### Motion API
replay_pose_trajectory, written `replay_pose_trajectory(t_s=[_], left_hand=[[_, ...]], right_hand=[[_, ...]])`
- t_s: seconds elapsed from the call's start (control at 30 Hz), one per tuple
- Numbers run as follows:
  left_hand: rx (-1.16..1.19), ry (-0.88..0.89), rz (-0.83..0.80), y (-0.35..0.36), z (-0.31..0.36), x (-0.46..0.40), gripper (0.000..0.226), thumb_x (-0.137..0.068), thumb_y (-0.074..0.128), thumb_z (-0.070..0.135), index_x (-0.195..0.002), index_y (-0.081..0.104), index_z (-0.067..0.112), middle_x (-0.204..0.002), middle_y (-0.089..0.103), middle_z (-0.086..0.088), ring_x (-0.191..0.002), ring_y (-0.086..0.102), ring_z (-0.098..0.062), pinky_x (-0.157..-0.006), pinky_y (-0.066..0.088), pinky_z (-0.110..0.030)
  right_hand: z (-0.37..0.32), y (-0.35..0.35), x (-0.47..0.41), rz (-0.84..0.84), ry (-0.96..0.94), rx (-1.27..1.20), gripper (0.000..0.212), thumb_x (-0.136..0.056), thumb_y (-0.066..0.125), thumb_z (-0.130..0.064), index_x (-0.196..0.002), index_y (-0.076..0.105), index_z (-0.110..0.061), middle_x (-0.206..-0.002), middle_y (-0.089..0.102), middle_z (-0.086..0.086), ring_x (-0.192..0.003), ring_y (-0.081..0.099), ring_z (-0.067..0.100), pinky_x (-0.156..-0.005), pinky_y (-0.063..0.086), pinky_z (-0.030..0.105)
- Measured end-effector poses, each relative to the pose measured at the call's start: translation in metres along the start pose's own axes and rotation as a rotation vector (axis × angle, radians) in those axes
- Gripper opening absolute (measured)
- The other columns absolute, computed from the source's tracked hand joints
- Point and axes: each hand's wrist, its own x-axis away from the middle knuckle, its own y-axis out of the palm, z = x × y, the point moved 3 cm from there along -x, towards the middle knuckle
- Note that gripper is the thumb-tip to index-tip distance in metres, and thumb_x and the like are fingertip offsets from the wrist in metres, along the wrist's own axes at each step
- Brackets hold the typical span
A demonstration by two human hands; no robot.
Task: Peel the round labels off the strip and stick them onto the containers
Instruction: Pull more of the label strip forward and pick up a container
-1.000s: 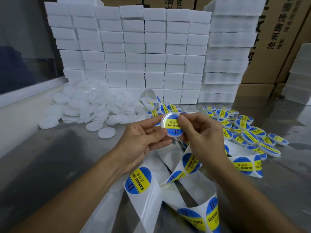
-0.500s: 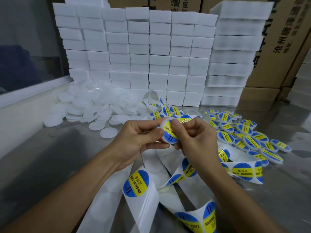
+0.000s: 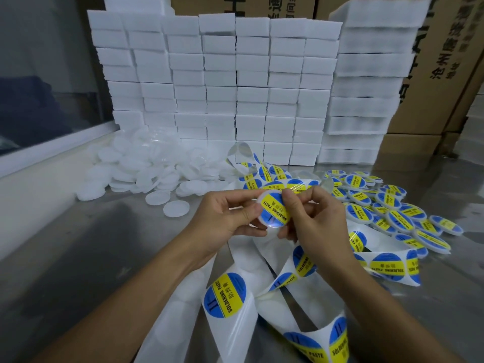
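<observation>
Head view shows both hands, left hand (image 3: 225, 218) and right hand (image 3: 314, 218), still clamped on the container (image 3: 272, 212), its label now tilted more toward the camera than earlier.

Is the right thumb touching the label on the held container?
Touching. The head view shows the right hand's thumb pressed onto the label on the container.

You are working in dim, cool overhead light that throws soft glare patches across the steel table (image 3: 78, 258) and a sheen on the label strip (image 3: 235, 328), while the wide lens bows the foam block stack (image 3: 222, 82) outward and softens detail toward the edges.
</observation>
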Motion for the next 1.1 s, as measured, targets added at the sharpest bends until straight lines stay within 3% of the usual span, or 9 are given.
replay_pose_trajectory(t_s=[0.07,0.13,0.33,0.43,0.5,0.63,0.77,0.97,1.1], left_hand=[[0.001,-0.001,0.064,-0.002,-0.001,-0.002,0.03,-0.086,0.064,0.008,-0.115,0.069,0.011,-0.095,0.065,-0.029,-0.077,0.069,-0.028,-0.066,0.059,-0.033],[-0.002,-0.01,0.112,-0.003,-0.002,-0.003,0.027,-0.089,0.061,0.003,-0.114,0.068,0.01,-0.087,0.066,-0.023,-0.072,0.068,-0.024,-0.061,0.058,-0.03],[-0.327,-0.001,0.127,-0.008,0.001,-0.003,0.025,-0.08,0.077,0.023,-0.103,0.068,0.02,-0.081,0.065,-0.007,-0.061,0.064,-0.016,-0.054,0.053,-0.025],[-0.506,-0.127,-0.103,-0.012,-0.001,-0.002,0.052,-0.064,0.084,0.05,-0.106,0.059,0.034,-0.073,0.061,0.004,-0.056,0.053,-0.008,-0.053,0.043,-0.017],[-0.521,-0.228,-0.267,-0.016,0.001,0.001,0.058,-0.059,0.079,0.055,-0.11,0.057,0.042,-0.076,0.063,0.007,-0.056,0.05,-0.009,-0.052,0.041,-0.018],[-0.521,-0.359,-0.522,-0.026,0.003,0.006,0.066,-0.057,0.08,0.043,-0.118,0.055,0.043,-0.093,0.068,0.0,-0.062,0.057,-0.015,-0.057,0.04,-0.03],[-0.56,-0.463,-0.758,-0.026,0.001,0.013,0.058,-0.055,0.083,0.027,-0.11,0.065,0.033,-0.106,0.062,-0.001,-0.073,0.059,-0.012,-0.072,0.049,-0.031],[-0.667,-0.409,-0.826,-0.019,-0.005,0.016,0.025,-0.076,0.08,0.01,-0.096,0.073,0.023,-0.087,0.068,0.013,-0.064,0.05,-0.006,-0.063,0.043,-0.019],[-0.637,-0.425,-0.82,-0.019,-0.005,0.016,0.027,-0.079,0.074,-0.002,-0.1,0.07,0.015,-0.088,0.068,0.0,-0.074,0.06,-0.006,-0.068,0.047,-0.017]], right_hand=[[0.002,0.001,0.0,-0.083,-0.004,-0.016,0.016,-0.087,0.071,-0.017,-0.098,0.06,-0.014,-0.061,0.069,0.007,-0.053,0.068,0.021,-0.048,0.048,0.018],[0.002,0.003,0.0,-0.175,-0.006,-0.006,0.033,-0.082,0.076,-0.011,-0.11,0.061,-0.017,-0.066,0.07,0.001,-0.061,0.071,0.022,-0.056,0.052,0.019],[0.006,-0.007,-0.002,-0.091,0.024,-0.031,0.015,-0.085,0.074,-0.015,-0.097,0.065,-0.013,-0.062,0.069,0.011,-0.05,0.065,0.018,-0.048,0.048,0.021],[0.007,-0.019,-0.006,0.082,0.012,0.023,0.014,-0.087,0.072,-0.023,-0.079,0.067,-0.013,-0.059,0.068,0.007,-0.045,0.062,0.024,-0.042,0.049,0.031],[0.007,-0.028,-0.009,0.183,0.01,0.069,0.02,-0.086,0.072,-0.029,-0.076,0.067,-0.013,-0.067,0.072,0.004,-0.058,0.07,0.025,-0.049,0.056,0.035],[0.011,-0.043,-0.016,0.294,0.009,0.167,0.017,-0.09,0.066,-0.035,-0.089,0.065,-0.018,-0.074,0.072,0.004,-0.066,0.071,0.015,-0.049,0.056,0.026],[0.016,-0.067,-0.026,0.363,0.019,0.316,0.008,-0.093,0.064,-0.033,-0.086,0.062,-0.029,-0.081,0.069,0.002,-0.074,0.068,0.012,-0.06,0.057,0.03],[0.027,-0.106,-0.039,0.434,0.209,0.172,0.015,-0.091,0.065,-0.005,-0.097,0.067,-0.019,-0.09,0.069,0.001,-0.076,0.065,0.011,-0.064,0.051,0.022],[0.034,-0.12,-0.045,0.501,0.307,0.061,0.033,-0.088,0.063,-0.001,-0.121,0.065,-0.006,-0.108,0.069,0.009,-0.096,0.068,0.019,-0.087,0.053,0.028]])
